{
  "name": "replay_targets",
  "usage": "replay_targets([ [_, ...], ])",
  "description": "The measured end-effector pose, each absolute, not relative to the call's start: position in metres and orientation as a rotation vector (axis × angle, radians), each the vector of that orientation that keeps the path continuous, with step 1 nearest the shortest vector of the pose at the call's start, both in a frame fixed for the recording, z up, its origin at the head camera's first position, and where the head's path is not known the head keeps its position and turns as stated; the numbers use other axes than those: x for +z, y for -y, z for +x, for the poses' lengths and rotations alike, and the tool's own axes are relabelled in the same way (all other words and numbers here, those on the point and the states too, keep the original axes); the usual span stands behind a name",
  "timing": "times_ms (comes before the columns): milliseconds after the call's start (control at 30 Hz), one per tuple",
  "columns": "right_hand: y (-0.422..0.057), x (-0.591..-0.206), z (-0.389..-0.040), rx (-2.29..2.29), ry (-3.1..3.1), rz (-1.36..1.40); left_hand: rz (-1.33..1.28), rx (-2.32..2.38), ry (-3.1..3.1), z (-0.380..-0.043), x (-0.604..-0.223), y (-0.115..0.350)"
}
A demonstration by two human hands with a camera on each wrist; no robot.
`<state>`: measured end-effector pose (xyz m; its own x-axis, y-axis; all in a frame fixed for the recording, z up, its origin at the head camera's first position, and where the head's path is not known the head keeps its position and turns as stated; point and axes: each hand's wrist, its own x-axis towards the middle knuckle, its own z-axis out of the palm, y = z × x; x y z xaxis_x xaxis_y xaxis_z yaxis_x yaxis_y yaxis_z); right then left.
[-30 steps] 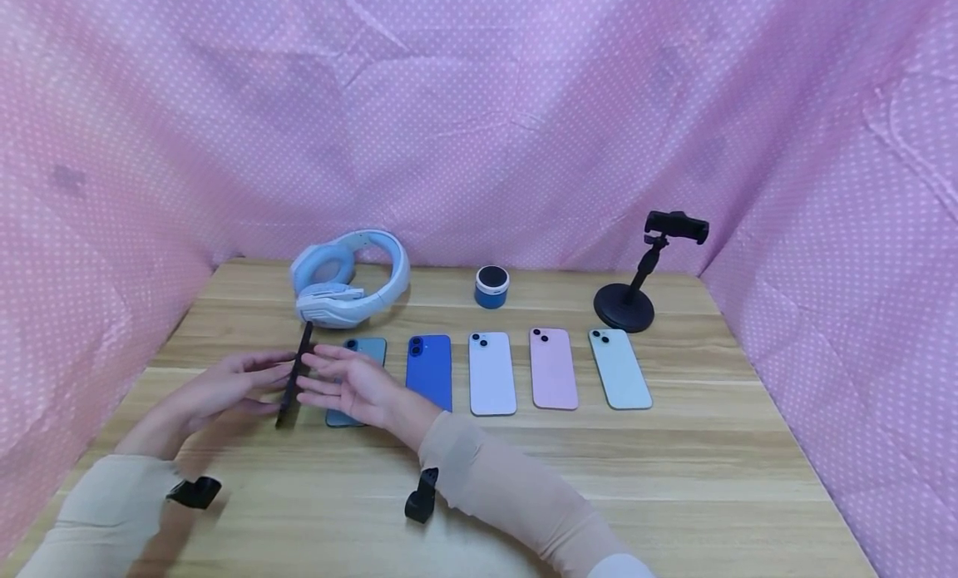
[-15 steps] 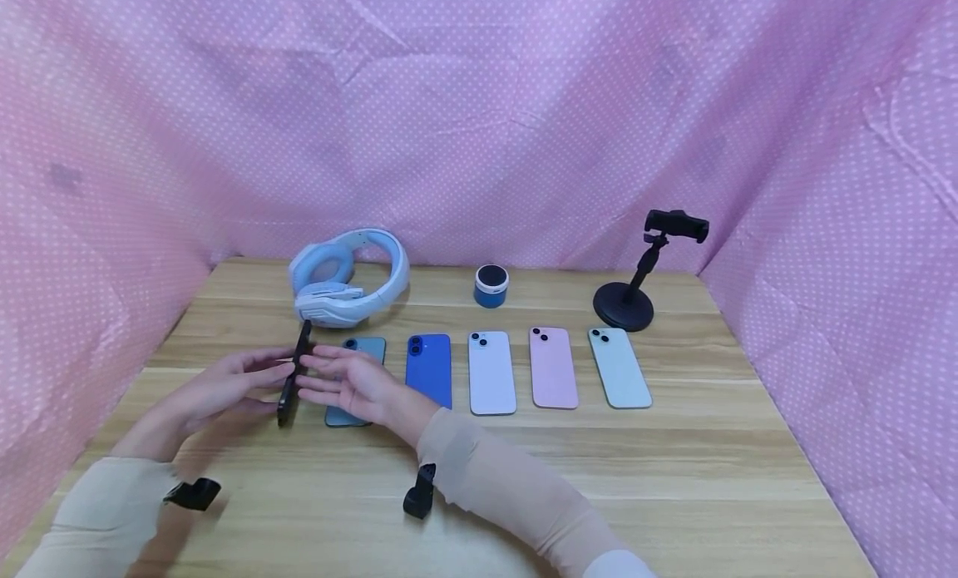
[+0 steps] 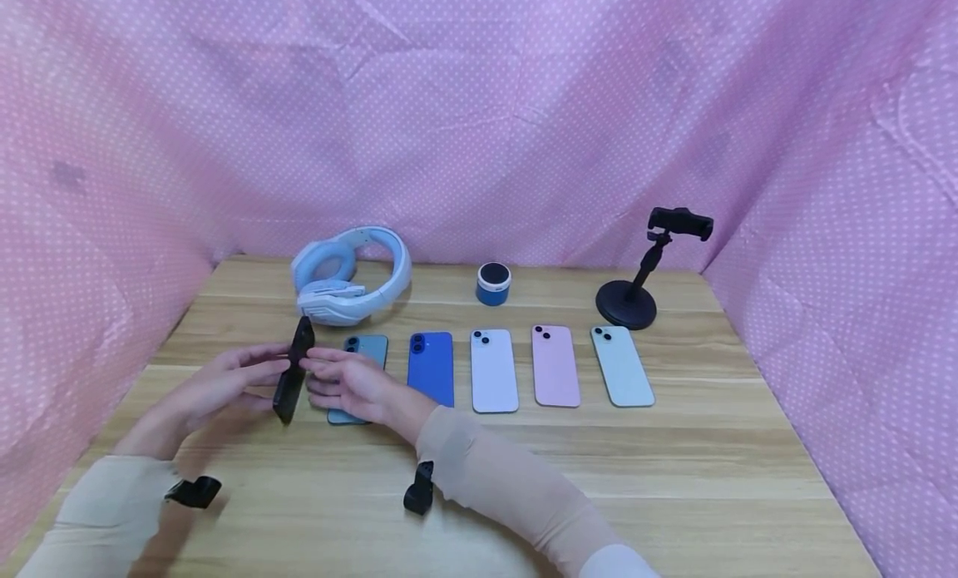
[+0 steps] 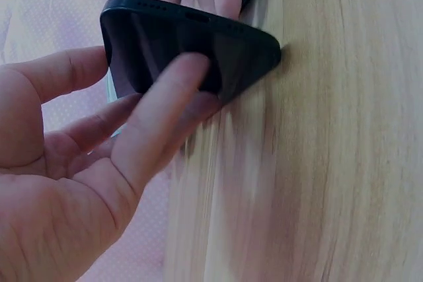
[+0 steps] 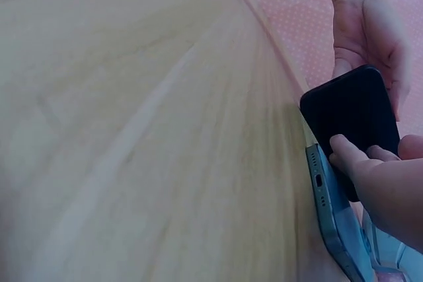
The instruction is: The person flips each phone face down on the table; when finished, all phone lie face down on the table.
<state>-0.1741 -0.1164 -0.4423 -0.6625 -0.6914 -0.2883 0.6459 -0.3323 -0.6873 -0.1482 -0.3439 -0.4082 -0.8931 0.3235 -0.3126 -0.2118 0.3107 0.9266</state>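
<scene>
A black phone [image 3: 294, 370] stands tilted on its long side at the table's left, between my hands. My left hand [image 3: 224, 388] holds it; in the left wrist view the thumb [image 4: 165, 113] lies across one dark face and a finger touches the edge. My right hand [image 3: 359, 388] reaches from the other side, relaxed fingers touching the opposite face, as the right wrist view shows the black phone [image 5: 350, 110] beside that hand [image 5: 383, 183]. Under the right hand lies a teal phone [image 3: 374, 349], partly covered. Beside it rests a blue phone [image 3: 432, 370], its lower corner hidden by the right wrist.
A white phone [image 3: 494, 374], a pink phone [image 3: 555, 370] and a pale green phone [image 3: 624, 370] continue the row. Behind stand light-blue headphones [image 3: 382, 291], a small blue speaker [image 3: 493, 291] and a black phone stand [image 3: 629, 303]. Pink dotted cloth [image 3: 479, 129] surrounds the wooden table [image 3: 674, 486].
The black phone has turned from nearly edge-on, showing more of its dark face. My right fingers have drawn in and bent slightly against it. The left hand stays almost in place.
</scene>
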Motion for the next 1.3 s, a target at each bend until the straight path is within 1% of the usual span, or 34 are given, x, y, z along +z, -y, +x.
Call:
replay_targets([
  [533, 0.122, -0.447, -0.172, -2.044, -1.019, -0.006, 0.111, 1.756, -2.14, -0.146, -0.414, 0.361],
  [900, 0.122, -0.447, -0.171, -2.019, -1.063, -0.024, 0.113, 1.865, -2.072, -0.147, -0.426, 0.378],
  [1000, 0.123, -0.448, -0.171, -2.02, -1.064, -0.013, 0.076, 1.817, -2.118, -0.147, -0.429, 0.382],
  [1200, 0.126, -0.445, -0.168, -2.013, -1.078, 0.024, 0.019, 1.538, -2.322, -0.147, -0.435, 0.382],
  [1300, 0.128, -0.443, -0.167, -2.01, -1.09, 0.033, 0.008, 1.48, -2.362, -0.146, -0.436, 0.381],
])
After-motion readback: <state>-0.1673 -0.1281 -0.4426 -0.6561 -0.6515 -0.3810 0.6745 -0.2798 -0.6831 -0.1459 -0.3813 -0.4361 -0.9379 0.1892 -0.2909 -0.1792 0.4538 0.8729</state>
